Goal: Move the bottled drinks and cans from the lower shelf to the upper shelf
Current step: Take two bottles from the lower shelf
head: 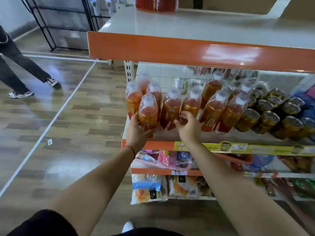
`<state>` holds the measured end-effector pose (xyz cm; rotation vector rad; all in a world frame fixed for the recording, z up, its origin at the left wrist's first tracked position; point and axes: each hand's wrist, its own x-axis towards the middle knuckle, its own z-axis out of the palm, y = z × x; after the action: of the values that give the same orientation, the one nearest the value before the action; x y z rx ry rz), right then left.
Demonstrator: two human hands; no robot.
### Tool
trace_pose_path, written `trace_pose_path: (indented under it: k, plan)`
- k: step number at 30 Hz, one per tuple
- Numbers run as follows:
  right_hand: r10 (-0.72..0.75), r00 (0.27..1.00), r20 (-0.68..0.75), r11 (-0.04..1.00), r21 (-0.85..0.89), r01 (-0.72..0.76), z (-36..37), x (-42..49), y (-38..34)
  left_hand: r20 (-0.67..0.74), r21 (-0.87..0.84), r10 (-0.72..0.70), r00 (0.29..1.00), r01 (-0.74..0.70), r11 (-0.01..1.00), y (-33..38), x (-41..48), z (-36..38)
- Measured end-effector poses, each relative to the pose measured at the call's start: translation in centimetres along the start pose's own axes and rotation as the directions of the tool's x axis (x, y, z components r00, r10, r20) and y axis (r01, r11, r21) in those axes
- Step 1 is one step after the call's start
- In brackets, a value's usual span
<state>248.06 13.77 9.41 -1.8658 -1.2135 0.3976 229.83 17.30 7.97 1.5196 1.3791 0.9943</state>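
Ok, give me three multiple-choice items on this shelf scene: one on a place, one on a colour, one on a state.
1. The cans stand: A on the floor; B right of the bottles, same shelf; C in a crate.
2. The upper shelf's front edge is: A blue; B green; C orange.
3. The left hand: A grips a bottle; B hangs idle; C presses the floor.
Answers: B, the cans sit beside the bottles; C, the edge strip is orange; A, it clasps the front bottle.
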Motion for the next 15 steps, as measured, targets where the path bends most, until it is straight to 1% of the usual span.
trace_pose_path:
  k: [4, 6, 9, 11, 15]
  plan:
    - [-0.009, 1.0, 0.022, 1.0, -0.002, 0.01, 1.0, -0.6, -0.4, -0.001, 0.027, 0.008, 1.0, -0.008, 1.0, -0.3, 0.4, -0.3]
    - [0.046, 0.999, 0.021, 0.997, 0.053, -0.047, 1.8, -0.7, -1.2, 0.0, 0.046, 0.02, 1.0, -0.02, 0.999, -0.4, 0.4, -0.3]
    - [0.177, 0.984, 0.02, 0.972, 0.155, -0.178, 2.8, 0.1, -2.2, 0.013, 0.045, 0.045, 0.999, -0.046, 0.998, -0.5, 0.4, -0.4]
    - [0.187, 0.982, 0.022, 0.965, 0.184, -0.188, 3.1, 0.9, -2.4, 0.034, 0.041, 0.046, 0.998, -0.048, 0.998, -0.6, 0.4, -0.5]
    - [0.14, 0.99, 0.016, 0.987, 0.081, -0.141, 3.1, 1.5, -2.0, 0.059, 0.015, 0.035, 0.998, -0.036, 0.999, -0.1, 0.4, -0.6]
